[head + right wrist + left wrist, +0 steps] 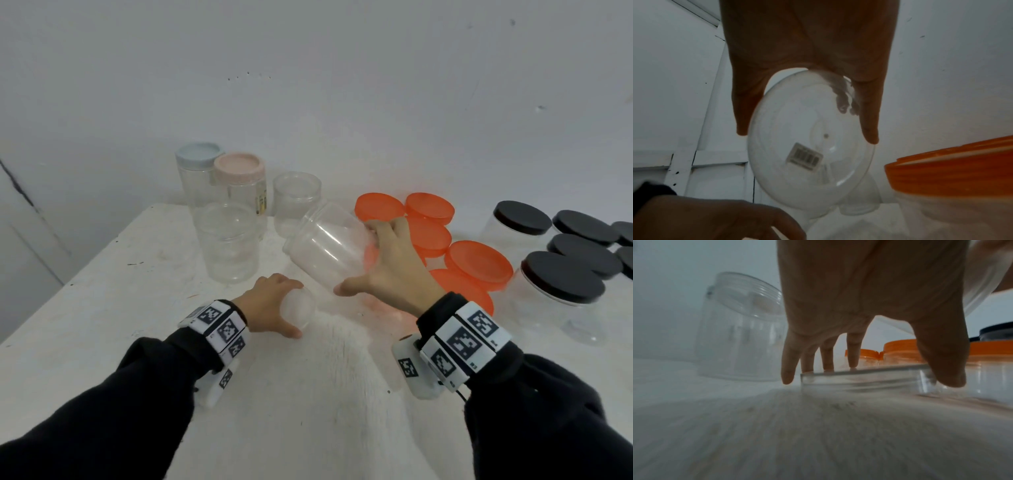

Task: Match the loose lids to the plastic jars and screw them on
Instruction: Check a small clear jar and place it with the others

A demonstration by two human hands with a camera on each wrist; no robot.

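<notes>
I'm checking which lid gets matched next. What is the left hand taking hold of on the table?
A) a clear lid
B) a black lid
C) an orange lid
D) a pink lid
A: the left hand has its fingers and thumb around a clear lid lying flat on the table, while the right hand holds a clear jar tilted.
</notes>
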